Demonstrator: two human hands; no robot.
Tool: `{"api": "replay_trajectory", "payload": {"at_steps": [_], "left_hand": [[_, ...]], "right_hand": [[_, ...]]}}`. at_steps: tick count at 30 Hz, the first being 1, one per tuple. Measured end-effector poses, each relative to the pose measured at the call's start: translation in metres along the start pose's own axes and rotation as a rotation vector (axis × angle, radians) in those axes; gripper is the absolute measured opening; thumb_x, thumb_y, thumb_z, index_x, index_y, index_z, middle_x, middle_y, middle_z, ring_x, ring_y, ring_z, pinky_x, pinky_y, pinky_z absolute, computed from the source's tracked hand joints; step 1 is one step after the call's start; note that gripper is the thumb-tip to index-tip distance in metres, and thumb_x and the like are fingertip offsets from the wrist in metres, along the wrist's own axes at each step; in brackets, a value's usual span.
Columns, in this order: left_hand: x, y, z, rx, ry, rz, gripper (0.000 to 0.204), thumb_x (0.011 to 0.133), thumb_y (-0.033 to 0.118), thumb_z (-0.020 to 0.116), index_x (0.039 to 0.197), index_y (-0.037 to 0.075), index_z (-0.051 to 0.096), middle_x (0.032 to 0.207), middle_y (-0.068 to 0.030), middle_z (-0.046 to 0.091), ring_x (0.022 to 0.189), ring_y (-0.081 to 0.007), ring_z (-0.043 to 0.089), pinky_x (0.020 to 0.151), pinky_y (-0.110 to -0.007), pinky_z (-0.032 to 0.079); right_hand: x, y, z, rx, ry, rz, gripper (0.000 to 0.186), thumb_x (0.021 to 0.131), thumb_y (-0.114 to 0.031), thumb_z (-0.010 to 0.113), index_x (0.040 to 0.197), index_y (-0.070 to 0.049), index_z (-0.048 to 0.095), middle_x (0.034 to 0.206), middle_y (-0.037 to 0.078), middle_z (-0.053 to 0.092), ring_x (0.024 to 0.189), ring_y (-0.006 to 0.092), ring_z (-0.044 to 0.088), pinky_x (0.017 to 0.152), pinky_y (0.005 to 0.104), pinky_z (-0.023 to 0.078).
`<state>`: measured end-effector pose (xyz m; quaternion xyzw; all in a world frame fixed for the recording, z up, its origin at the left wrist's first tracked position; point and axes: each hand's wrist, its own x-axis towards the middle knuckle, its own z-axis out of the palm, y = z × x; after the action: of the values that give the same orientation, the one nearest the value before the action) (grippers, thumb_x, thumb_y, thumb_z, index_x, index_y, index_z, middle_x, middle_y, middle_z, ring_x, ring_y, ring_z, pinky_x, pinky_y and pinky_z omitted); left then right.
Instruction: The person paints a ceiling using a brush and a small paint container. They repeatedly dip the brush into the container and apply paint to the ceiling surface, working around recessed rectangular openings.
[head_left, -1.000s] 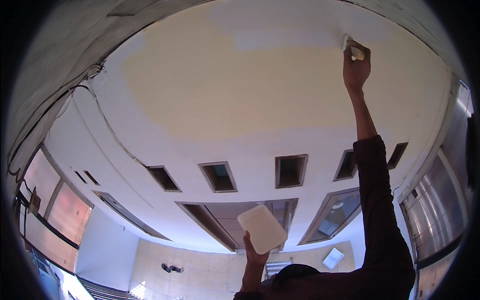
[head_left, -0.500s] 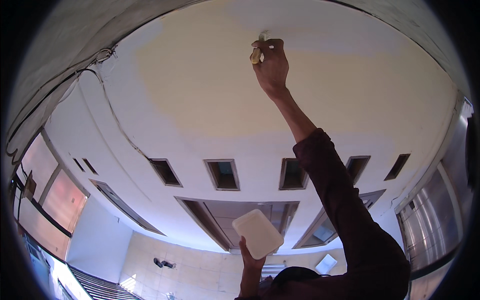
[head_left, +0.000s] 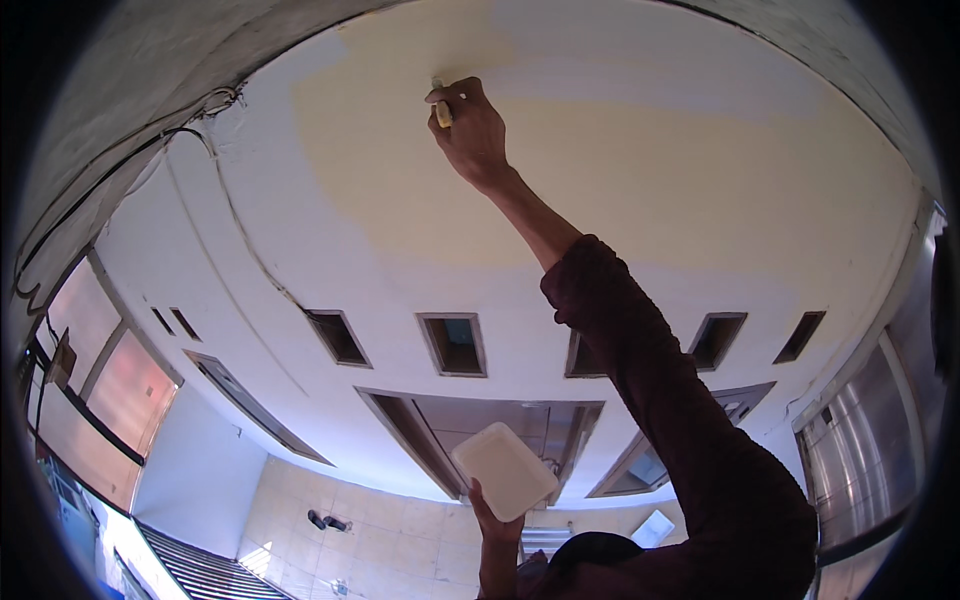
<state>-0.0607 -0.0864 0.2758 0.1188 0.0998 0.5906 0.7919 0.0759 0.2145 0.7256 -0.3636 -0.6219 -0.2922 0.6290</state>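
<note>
1. Brush (head_left: 444, 116) with a yellowish handle: far in the scene, left of the middle, its tip at the yellow patch (head_left: 610, 180) on the pale wall (head_left: 260, 210); whether it touches, I cannot tell.
2. Right hand (head_left: 472, 132): fingers closed around the brush, the arm in a dark sleeve (head_left: 650, 370) reaching from the near right.
3. Left hand (head_left: 497, 524): near the middle, holding a pale, shallow tray (head_left: 503, 470) by its near edge.
4. Small framed openings (head_left: 453, 345) line the wall between brush and tray.
5. Dark shoes (head_left: 328, 521) lie on the tiled floor (head_left: 400, 545), near left.
</note>
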Motion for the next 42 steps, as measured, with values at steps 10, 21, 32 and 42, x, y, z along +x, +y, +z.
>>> {"api": "replay_trajectory", "payload": {"at_steps": [10,21,32,42], "left_hand": [[0.016,-0.006,0.007,-0.016,-0.058,-0.086,0.064,0.098,0.056,0.052,0.144,0.014,0.043,0.132,-0.0072,0.057,0.12,-0.0275,0.059,0.096,-0.051,0.053],[0.03,-0.031,-0.008,0.401,0.07,0.102,0.058,0.098,0.056,0.053,0.136,0.013,0.047,0.12,-0.0077,0.061,0.106,-0.0266,0.066,0.082,-0.046,0.061],[0.028,-0.027,0.017,-0.074,0.035,-0.171,0.062,0.097,0.056,0.053,0.142,0.014,0.046,0.128,-0.0078,0.06,0.114,-0.0279,0.063,0.089,-0.05,0.058],[0.016,-0.015,0.008,-0.046,0.046,-0.088,0.066,0.096,0.057,0.055,0.144,0.014,0.043,0.131,-0.0082,0.058,0.119,-0.0289,0.06,0.092,-0.052,0.056]], "right_hand": [[-0.006,0.113,-0.187,0.026,0.157,0.079,0.018,0.084,-0.005,0.069,0.101,-0.012,0.069,0.105,0.009,0.061,0.09,0.0245,0.067,0.074,0.0378,0.057],[0.002,0.222,-0.364,-0.11,0.317,0.162,0.015,0.089,-0.008,0.069,0.103,-0.004,0.071,0.105,0.007,0.07,0.096,0.0178,0.068,0.087,0.0318,0.055],[0.036,0.18,-0.307,-0.621,0.263,-0.036,0.017,0.085,-0.018,0.07,0.102,-0.017,0.073,0.104,0.008,0.06,0.083,0.0283,0.068,0.072,0.0398,0.057],[0.044,0.084,-0.11,-0.446,0.175,-0.19,0.02,0.08,-0.016,0.078,0.099,-0.017,0.073,0.105,0.007,0.06,0.077,0.0257,0.069,0.065,0.0379,0.059]]}}
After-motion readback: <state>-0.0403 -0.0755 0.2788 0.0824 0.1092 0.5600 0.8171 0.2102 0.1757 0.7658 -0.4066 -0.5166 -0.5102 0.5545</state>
